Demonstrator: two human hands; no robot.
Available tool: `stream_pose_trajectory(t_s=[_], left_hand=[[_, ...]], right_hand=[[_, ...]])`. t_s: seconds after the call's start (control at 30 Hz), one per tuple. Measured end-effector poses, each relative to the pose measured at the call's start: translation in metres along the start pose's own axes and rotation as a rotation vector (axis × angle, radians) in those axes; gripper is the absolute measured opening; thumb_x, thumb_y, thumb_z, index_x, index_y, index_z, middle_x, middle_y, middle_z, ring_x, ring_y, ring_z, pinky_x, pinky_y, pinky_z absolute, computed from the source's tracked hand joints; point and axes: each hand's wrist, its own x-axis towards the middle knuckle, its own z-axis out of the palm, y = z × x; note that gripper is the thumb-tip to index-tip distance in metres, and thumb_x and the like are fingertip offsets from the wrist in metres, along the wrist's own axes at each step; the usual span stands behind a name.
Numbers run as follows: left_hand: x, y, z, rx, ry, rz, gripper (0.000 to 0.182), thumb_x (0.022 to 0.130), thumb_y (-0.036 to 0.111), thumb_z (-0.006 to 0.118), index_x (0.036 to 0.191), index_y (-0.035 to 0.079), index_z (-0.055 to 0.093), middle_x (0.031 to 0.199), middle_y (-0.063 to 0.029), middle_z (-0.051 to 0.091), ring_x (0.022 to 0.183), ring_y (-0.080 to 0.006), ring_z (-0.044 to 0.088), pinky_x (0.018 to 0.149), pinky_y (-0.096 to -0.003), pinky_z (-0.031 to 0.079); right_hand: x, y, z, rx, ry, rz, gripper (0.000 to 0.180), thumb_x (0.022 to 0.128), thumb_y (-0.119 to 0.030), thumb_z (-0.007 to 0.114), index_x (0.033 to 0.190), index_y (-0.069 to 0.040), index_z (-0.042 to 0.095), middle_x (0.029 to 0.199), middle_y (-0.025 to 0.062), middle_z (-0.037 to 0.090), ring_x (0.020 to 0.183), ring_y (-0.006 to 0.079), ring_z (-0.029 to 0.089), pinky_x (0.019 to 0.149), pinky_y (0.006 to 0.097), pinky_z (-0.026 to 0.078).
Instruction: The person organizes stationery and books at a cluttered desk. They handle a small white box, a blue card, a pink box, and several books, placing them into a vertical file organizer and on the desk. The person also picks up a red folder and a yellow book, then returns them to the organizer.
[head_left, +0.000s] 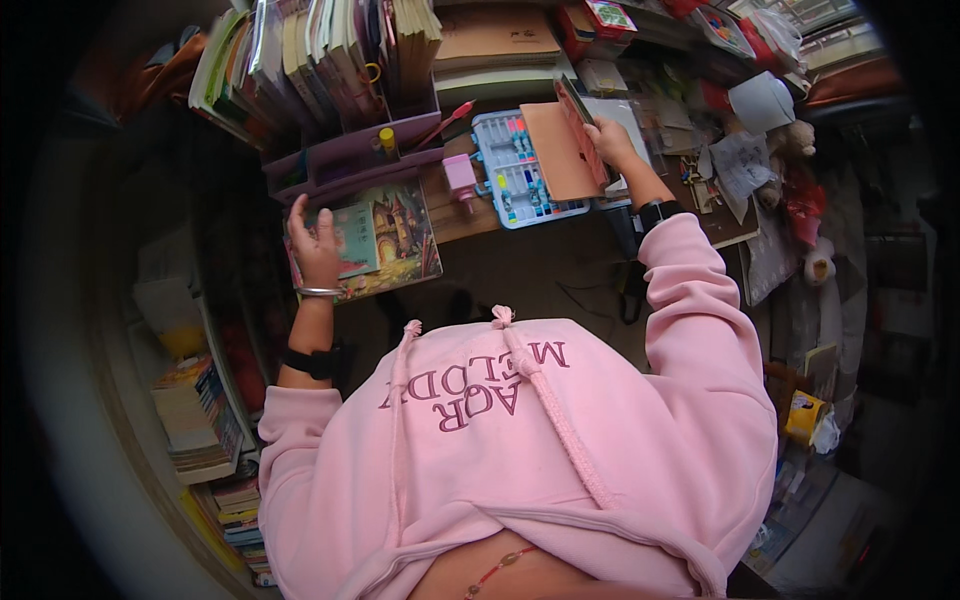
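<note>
My right hand (611, 142) grips a thin stack of booklets (581, 127), tilted up on edge. Beside and partly behind it, a brown-covered notebook (555, 154) overlaps a blue plastic case (499, 214) of markers. On the left, my left hand (315, 247) is over a green booklet (358, 240), with fingers apart and nothing held. Whether it touches the booklet I cannot tell. That booklet lies on a larger board or book with a castle picture (409, 225), at the desk's front edge. A pink pencil sharpener (460, 176) stands between the castle picture and the marker case.
A purple desk organizer (352, 165) packed with upright books (315, 67) stands at the back left. Behind the case lies a pile of brown notebooks (495, 41). Clutter, including a white paper roll (761, 101) and plastic bags (742, 161), covers the right side. A bookshelf (210, 472) is at lower left.
</note>
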Motion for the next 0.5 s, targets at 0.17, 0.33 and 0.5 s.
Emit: stream_pose_trajectory(t_s=[0.17,0.33,0.5], left_hand=[[-0.006,0.06,0.074,-0.462,-0.598,-0.139,0.029,0.09,0.011,0.052,0.117,0.002,0.048,0.106,-0.0094,0.06,0.096,-0.0167,0.058,0.081,-0.0257,0.046],[-0.01,0.097,0.183,-0.726,-1.094,-0.751,0.049,0.092,0.039,0.045,0.126,0.003,0.04,0.117,-0.0174,0.054,0.108,-0.0247,0.054,0.082,-0.0334,0.047],[-0.03,0.101,0.282,-1.173,-1.073,-1.049,0.074,0.084,0.065,0.037,0.133,0.009,0.034,0.134,-0.0147,0.041,0.122,-0.0278,0.041,0.092,-0.046,0.039]], right_hand=[[-0.009,-0.003,-0.044,-0.151,0.119,-0.084,0.028,0.086,-0.023,0.051,0.098,0.0,0.06,0.086,0.0255,0.06,0.084,0.04,0.058,0.072,0.0426,0.045],[-0.045,-0.023,-0.074,-0.109,0.314,-0.121,0.028,0.086,-0.025,0.052,0.097,0.0,0.061,0.082,0.0246,0.06,0.079,0.0408,0.058,0.067,0.0439,0.046],[-0.102,-0.057,-0.032,0.023,0.256,-0.044,0.026,0.087,-0.025,0.052,0.098,-0.003,0.062,0.076,0.023,0.06,0.072,0.041,0.059,0.061,0.0442,0.047]])
